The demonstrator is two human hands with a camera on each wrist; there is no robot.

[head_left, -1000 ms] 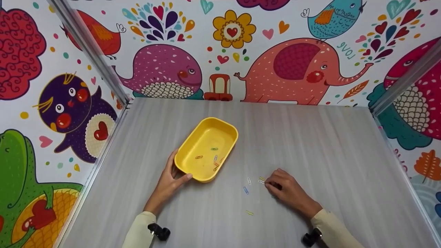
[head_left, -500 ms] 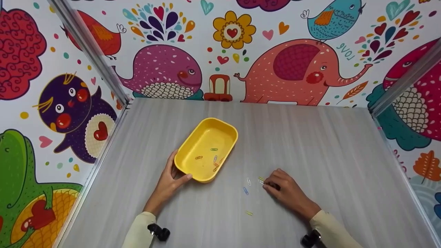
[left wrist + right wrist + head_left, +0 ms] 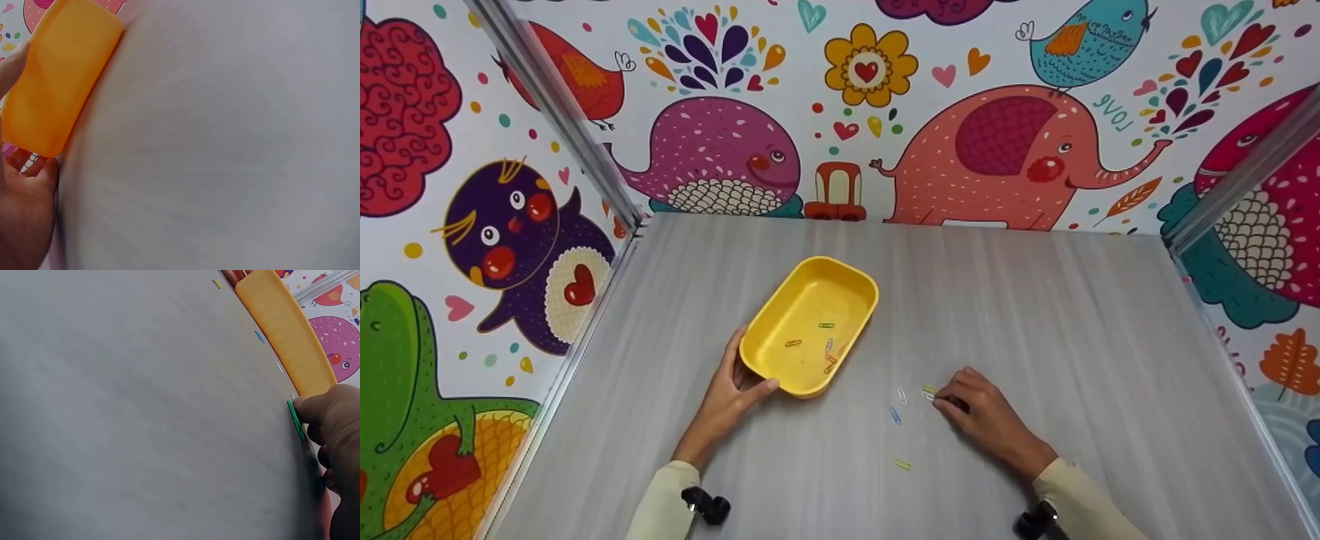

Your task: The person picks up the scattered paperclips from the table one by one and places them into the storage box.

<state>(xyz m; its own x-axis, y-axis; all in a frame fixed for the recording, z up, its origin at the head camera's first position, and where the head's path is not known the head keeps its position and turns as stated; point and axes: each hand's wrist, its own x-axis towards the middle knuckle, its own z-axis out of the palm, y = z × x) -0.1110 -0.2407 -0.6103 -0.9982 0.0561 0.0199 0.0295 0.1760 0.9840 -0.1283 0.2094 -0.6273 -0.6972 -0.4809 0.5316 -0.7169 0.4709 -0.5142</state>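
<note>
Where the right hand (image 3: 986, 414) overlaps, paperclips (image 3: 928, 395) are part-hidden.

You had a single readable word in view, "LOVE" (image 3: 1112, 112), lettered in teal and mirror-reversed on the printed back wall (image 3: 915, 116), just above the coral elephant's raised trunk (image 3: 1121, 177) and below the blue bird (image 3: 1084, 49) perched there.

Loose paper clips (image 3: 895, 415) on the table (image 3: 997, 300), right of the tray (image 3: 829, 292) with more clips (image 3: 793, 343) in it, wall (image 3: 866, 71) behind.
</note>
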